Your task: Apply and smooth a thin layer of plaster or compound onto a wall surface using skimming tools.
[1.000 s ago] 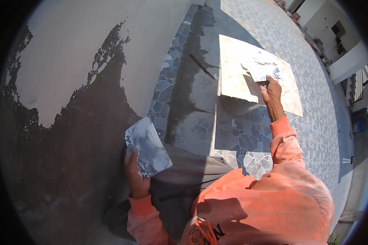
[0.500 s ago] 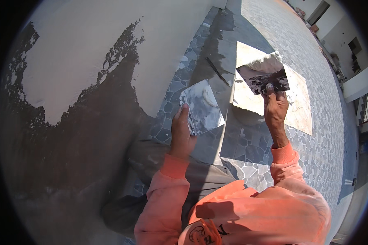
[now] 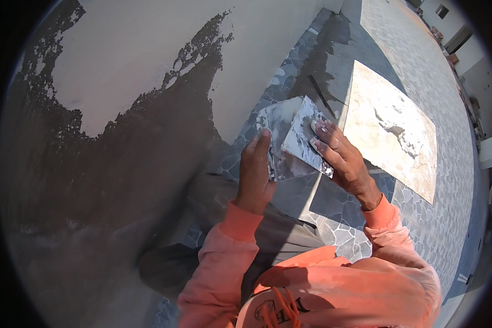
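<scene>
My left hand (image 3: 254,170) grips a flat, square putty scraper (image 3: 276,123) by its near edge, thumb on top; white paste smears its face. Fingers of my right hand (image 3: 347,161) lie along a second scraper (image 3: 305,136), also coated with white paste. This right scraper is tilted and overlaps the left one, apparently with its edge against it. To the right of my hands, a pale square board (image 3: 361,90) carries a lumpy heap of white paste (image 3: 407,134).
On my left rises a wall (image 3: 131,164), dark grey below and coated pale above along a ragged border. A thin dark strip (image 3: 321,94) lies on the floor beyond my hands. Stone-patterned tiles (image 3: 448,131) spread to the right. My bent leg (image 3: 284,232) is beneath my arms.
My right hand has come left and down from over the board, bringing its scraper onto the left one. The paste heap on the board is now uncovered. The view has shifted slightly.
</scene>
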Action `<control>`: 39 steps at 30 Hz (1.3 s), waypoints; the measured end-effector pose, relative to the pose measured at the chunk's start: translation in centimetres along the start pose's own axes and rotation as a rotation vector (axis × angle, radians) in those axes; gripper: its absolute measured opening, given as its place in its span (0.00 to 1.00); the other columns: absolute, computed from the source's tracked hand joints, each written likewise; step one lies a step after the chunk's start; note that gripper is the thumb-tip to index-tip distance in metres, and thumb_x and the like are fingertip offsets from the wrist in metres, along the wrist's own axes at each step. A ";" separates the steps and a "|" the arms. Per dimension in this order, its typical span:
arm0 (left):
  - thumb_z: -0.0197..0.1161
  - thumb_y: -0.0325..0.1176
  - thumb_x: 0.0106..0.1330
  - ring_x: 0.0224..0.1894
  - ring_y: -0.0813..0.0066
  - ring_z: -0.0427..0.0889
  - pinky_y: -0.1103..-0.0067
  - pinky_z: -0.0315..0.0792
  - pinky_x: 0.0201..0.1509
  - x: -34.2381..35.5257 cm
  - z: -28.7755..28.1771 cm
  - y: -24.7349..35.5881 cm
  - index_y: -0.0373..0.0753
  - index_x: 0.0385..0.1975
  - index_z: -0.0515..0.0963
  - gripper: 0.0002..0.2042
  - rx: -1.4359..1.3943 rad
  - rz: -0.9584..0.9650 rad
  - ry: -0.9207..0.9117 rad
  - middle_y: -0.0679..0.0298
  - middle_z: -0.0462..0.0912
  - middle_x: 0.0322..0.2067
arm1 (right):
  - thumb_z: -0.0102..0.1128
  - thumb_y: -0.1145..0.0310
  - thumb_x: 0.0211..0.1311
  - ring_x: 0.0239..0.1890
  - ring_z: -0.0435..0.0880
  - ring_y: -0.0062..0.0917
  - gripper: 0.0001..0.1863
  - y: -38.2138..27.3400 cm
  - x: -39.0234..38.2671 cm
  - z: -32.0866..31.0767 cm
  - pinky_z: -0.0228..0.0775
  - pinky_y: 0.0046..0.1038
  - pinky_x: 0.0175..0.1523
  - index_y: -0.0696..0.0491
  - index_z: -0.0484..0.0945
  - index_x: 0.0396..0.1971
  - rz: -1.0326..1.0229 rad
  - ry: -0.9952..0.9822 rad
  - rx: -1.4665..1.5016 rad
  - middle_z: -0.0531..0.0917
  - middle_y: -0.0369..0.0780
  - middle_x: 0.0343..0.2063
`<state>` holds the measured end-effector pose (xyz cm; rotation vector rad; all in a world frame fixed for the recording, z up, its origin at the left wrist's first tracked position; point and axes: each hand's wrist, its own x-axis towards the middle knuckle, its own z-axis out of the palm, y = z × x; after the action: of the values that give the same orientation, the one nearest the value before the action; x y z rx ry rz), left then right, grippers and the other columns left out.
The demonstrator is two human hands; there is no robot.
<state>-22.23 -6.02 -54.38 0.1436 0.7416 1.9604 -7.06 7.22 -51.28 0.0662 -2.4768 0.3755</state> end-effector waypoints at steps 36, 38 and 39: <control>0.50 0.33 0.68 0.30 0.57 0.78 0.72 0.74 0.33 -3.8 -3.4 4.0 0.34 0.50 0.70 0.15 1.593 1.278 -0.111 0.53 0.80 0.41 | 0.49 0.77 0.61 0.39 0.82 0.29 0.09 -5.5 2.5 4.6 0.77 0.33 0.48 0.63 0.72 0.40 1.242 0.409 1.639 0.80 0.43 0.38; 0.54 0.35 0.64 0.32 0.63 0.79 0.72 0.74 0.33 -4.6 -3.8 4.8 0.37 0.50 0.72 0.16 1.680 1.261 -0.156 0.57 0.79 0.45 | 0.49 0.77 0.61 0.39 0.82 0.29 0.09 -5.6 2.2 5.4 0.76 0.34 0.49 0.63 0.72 0.39 1.250 0.388 1.666 0.80 0.44 0.39; 0.55 0.37 0.63 0.33 0.63 0.78 0.72 0.74 0.33 -5.0 -3.8 5.1 0.37 0.50 0.72 0.17 1.779 1.237 -0.203 0.57 0.79 0.46 | 0.49 0.76 0.61 0.40 0.82 0.30 0.08 -5.7 2.3 5.5 0.76 0.34 0.50 0.64 0.72 0.39 1.264 0.375 1.685 0.80 0.45 0.39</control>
<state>-25.22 -13.51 -53.54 2.1919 2.3683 1.4389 -11.32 0.33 -52.70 -0.7832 -0.8861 2.4626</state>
